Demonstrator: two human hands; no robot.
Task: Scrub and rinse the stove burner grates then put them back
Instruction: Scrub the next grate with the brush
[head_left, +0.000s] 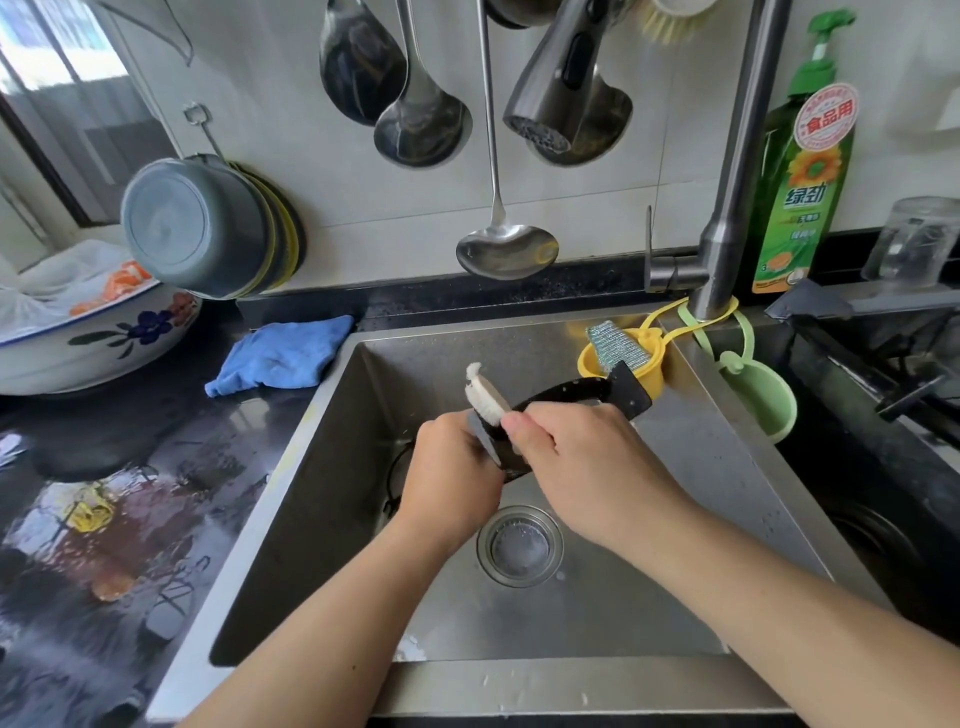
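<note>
Two hands meet over the middle of the steel sink (727, 519). Your left hand (452, 467) curls around the near end of the black burner grate (571, 392), holding it tilted above the basin. Your right hand (587, 467) grips a white-bristled brush (483, 392), its bristles pressed against the grate just beside your left knuckles. The drain strainer (521, 545) sits at six o'clock from the hands.

At one o'clock, a yellow holder (652, 364) with a metallic scourer (615, 345) hangs on the sink's far wall, with a green holder (763, 405) beside it at two o'clock. The faucet (727, 208) rises above them, and a green dish soap bottle (802, 182) stands just right of it. At ten o'clock a blue cloth (280, 358) lies on the wet black countertop (130, 519), and farther left sits a flowered bowl (104, 343). Ladles (421, 124) hang on the tiled wall at twelve o'clock, with a window at far left.
</note>
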